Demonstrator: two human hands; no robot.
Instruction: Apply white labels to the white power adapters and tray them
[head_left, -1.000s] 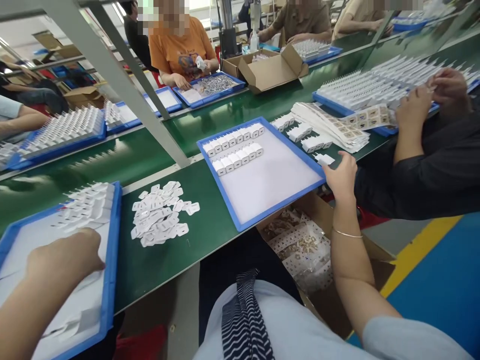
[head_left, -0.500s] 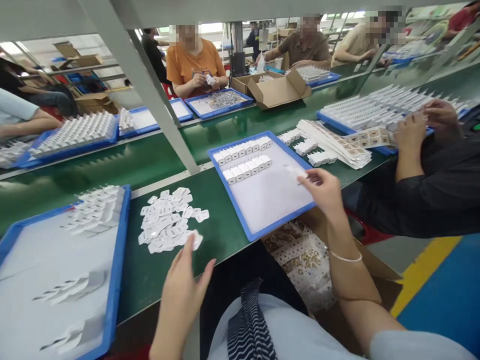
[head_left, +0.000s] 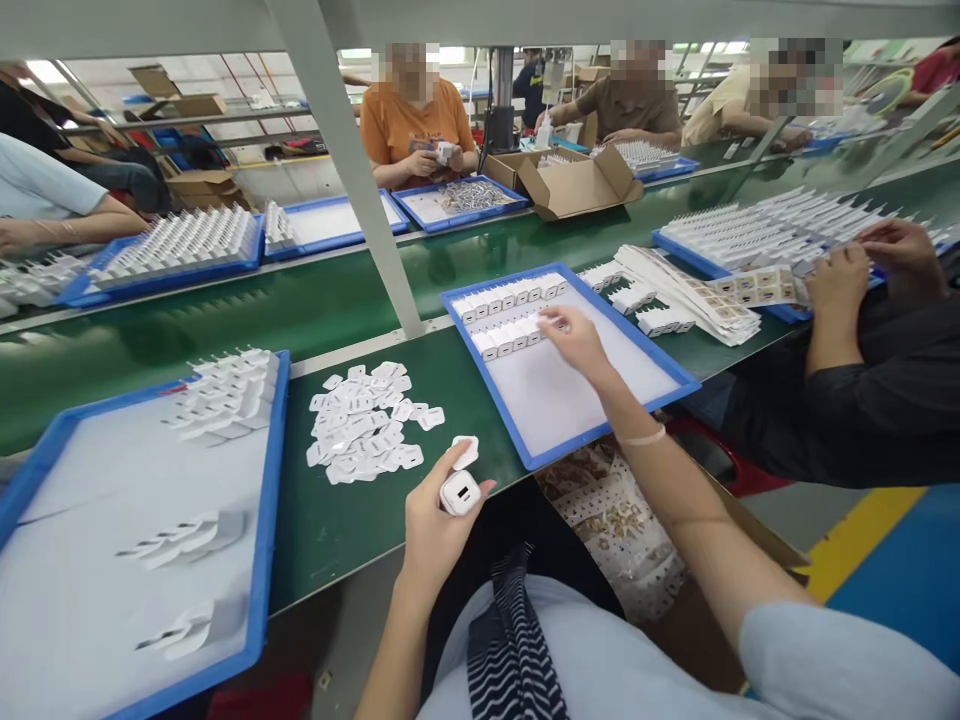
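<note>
Between left fingers [head_left: 435,478] sits a part-hidden charger [head_left: 460,493].

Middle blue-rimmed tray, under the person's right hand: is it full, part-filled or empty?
Part-filled: the tray holds two rows of white plugs toward its far side, with bare surface showing nearer.

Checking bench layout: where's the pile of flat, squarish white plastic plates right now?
Head view, left of centre: the pile lies on the green tabletop between two blue-rimmed white trays, beyond and left of the left hand.
</note>
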